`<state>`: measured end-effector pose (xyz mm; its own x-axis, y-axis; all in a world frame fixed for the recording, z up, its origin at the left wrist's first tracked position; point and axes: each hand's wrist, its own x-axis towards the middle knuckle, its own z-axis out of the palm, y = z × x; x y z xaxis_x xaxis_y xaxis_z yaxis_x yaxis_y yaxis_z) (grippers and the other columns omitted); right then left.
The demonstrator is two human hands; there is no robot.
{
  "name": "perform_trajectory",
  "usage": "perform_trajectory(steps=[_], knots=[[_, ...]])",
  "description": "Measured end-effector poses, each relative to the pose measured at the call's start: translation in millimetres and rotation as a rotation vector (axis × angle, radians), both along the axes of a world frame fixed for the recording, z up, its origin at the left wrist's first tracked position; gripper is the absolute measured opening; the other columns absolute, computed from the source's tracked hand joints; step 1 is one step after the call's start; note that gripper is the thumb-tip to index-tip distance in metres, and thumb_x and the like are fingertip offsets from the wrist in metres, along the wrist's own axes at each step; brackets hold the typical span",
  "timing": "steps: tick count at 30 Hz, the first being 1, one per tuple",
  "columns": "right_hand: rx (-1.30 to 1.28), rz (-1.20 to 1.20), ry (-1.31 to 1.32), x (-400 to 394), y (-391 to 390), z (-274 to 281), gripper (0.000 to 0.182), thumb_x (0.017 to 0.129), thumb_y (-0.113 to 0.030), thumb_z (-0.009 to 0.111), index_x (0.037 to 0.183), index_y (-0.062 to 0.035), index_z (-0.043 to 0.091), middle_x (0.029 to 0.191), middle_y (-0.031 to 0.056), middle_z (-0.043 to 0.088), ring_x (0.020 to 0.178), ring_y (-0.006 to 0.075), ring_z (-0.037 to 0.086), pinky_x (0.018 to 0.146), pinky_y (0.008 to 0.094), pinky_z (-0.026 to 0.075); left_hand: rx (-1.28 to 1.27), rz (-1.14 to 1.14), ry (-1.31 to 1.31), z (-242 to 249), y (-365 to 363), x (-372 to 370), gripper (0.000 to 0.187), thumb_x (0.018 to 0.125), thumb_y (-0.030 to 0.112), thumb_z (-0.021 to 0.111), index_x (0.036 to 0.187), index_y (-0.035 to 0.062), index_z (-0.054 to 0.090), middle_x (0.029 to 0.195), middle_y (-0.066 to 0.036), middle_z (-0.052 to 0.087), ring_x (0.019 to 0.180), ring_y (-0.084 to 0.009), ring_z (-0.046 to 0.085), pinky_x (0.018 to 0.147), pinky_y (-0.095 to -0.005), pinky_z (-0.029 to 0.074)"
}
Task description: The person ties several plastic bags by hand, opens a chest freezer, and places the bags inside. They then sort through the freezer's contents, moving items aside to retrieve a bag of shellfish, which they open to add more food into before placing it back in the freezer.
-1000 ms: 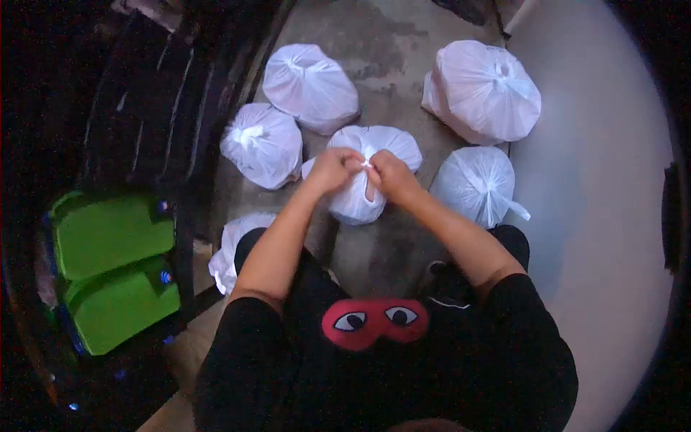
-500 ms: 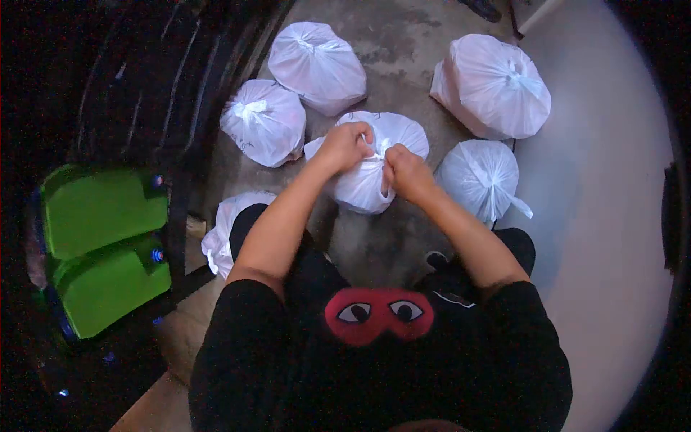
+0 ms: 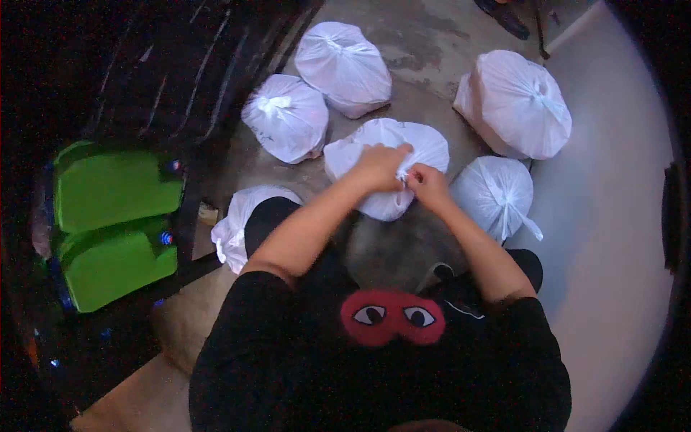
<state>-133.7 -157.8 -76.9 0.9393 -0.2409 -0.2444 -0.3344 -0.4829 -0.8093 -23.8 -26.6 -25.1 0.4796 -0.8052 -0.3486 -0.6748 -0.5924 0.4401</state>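
Observation:
A white plastic bag [image 3: 425, 140] sits on the concrete floor in front of me, its top gathered and twisted. My left hand [image 3: 381, 165] lies over the gathered part, with its thumb side at the knot and the index finger pointing right. Close beside it, my right hand [image 3: 426, 183] pinches the twisted plastic between thumb and fingers. Both hands are closed on the same bag at its neck. Part of the bag's middle is hidden under my left hand, and its contents do not show.
Tied white bags stand around: two touching at upper left [image 3: 344, 68] [image 3: 286, 119], a large bag [image 3: 515, 104] and a smaller bag [image 3: 495, 198] at right, another bag [image 3: 255, 209] by my left knee. Green plastic seats [image 3: 119, 191] are at left, a pale wall [image 3: 597, 216] at right. A shoe [image 3: 504, 16] shows at top.
My left hand has turned over the bag's neck, its finger now stretched right. My right hand stays pinched at the knot. The view has shifted, so everything appears further right.

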Motion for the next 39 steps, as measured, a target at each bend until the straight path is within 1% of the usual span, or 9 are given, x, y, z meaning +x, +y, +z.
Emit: perform_trajectory(steps=[6,11,16,21,27,28,30,36,39], knots=[[0.169,0.229,0.045,4,-46,4,0.013,0.082,-0.014,0.060,0.087,-0.0031,0.064,0.073,0.0104,0.064,0.065,0.0180,0.059,0.063,0.0337,0.047,-0.401,0.068,-0.013,-52,-18,-25,0.036,0.067,0.012,0.071,0.101,0.0119,0.060,0.080,-0.017,0.063,0.079,-0.0384,0.060,0.068,-0.0452,0.047],[-0.017,0.152,-0.009,6,-70,58,0.014,0.084,-0.013,0.059,0.088,-0.0005,0.064,0.072,0.0068,0.062,0.065,0.0106,0.056,0.063,0.0258,0.045,-0.281,0.186,0.302,-8,-15,-27,0.037,0.072,0.012,0.068,0.107,0.0120,0.055,0.083,-0.018,0.065,0.083,-0.0360,0.063,0.072,-0.0438,0.049],[0.188,0.002,-0.075,15,-74,68,0.013,0.086,-0.011,0.057,0.084,0.0005,0.063,0.073,0.0027,0.062,0.067,0.0084,0.055,0.062,0.0238,0.044,-0.221,0.414,0.445,-6,-15,-19,0.028,0.080,0.018,0.063,0.104,0.0114,0.051,0.076,-0.020,0.063,0.075,-0.0376,0.063,0.069,-0.0451,0.049],[0.123,0.006,-0.076,13,-61,77,0.011,0.085,-0.010,0.059,0.085,0.0008,0.062,0.073,0.0012,0.062,0.068,0.0082,0.056,0.063,0.0239,0.044,-0.275,0.488,0.228,14,26,16,0.022,0.083,0.020,0.060,0.099,0.0089,0.050,0.074,-0.022,0.061,0.071,-0.0376,0.062,0.066,-0.0458,0.047],[0.069,0.062,0.027,-8,-25,112,0.011,0.085,-0.011,0.059,0.089,-0.0010,0.062,0.074,0.0104,0.063,0.067,0.0188,0.060,0.065,0.0304,0.046,-0.179,0.401,0.090,79,84,27,0.025,0.078,0.020,0.063,0.098,0.0088,0.052,0.072,-0.022,0.060,0.071,-0.0397,0.061,0.065,-0.0464,0.046],[0.038,0.095,0.112,-8,-17,125,0.012,0.085,-0.011,0.058,0.091,-0.0015,0.061,0.081,0.0164,0.063,0.072,0.0281,0.061,0.068,0.0353,0.047,-0.113,0.380,0.074,89,92,30,0.025,0.078,0.021,0.063,0.097,0.0091,0.052,0.073,-0.021,0.061,0.073,-0.0393,0.061,0.065,-0.0471,0.045],[0.087,0.119,0.083,-15,-3,132,0.013,0.084,-0.011,0.060,0.090,0.0004,0.061,0.078,0.0156,0.062,0.074,0.0239,0.061,0.069,0.0320,0.047,0.002,0.353,0.054,102,105,34,0.026,0.078,0.022,0.064,0.097,0.0094,0.052,0.074,-0.020,0.061,0.074,-0.0391,0.060,0.065,-0.0480,0.045],[0.103,0.174,0.072,-42,18,129,0.016,0.084,-0.017,0.058,0.091,-0.0037,0.062,0.089,0.0164,0.062,0.085,0.0323,0.061,0.075,0.0399,0.048,0.129,0.255,0.072,72,115,21,0.027,0.077,0.017,0.064,0.099,0.0099,0.050,0.068,-0.019,0.061,0.071,-0.0409,0.059,0.063,-0.0490,0.045],[0.003,0.244,0.184,-46,26,128,0.016,0.086,-0.020,0.054,0.089,-0.0064,0.061,0.089,0.0151,0.062,0.086,0.0348,0.060,0.075,0.0445,0.048,0.135,0.434,0.006,64,118,13,0.031,0.077,0.016,0.064,0.102,0.0106,0.048,0.068,-0.019,0.061,0.071,-0.0421,0.059,0.063,-0.0488,0.045]])
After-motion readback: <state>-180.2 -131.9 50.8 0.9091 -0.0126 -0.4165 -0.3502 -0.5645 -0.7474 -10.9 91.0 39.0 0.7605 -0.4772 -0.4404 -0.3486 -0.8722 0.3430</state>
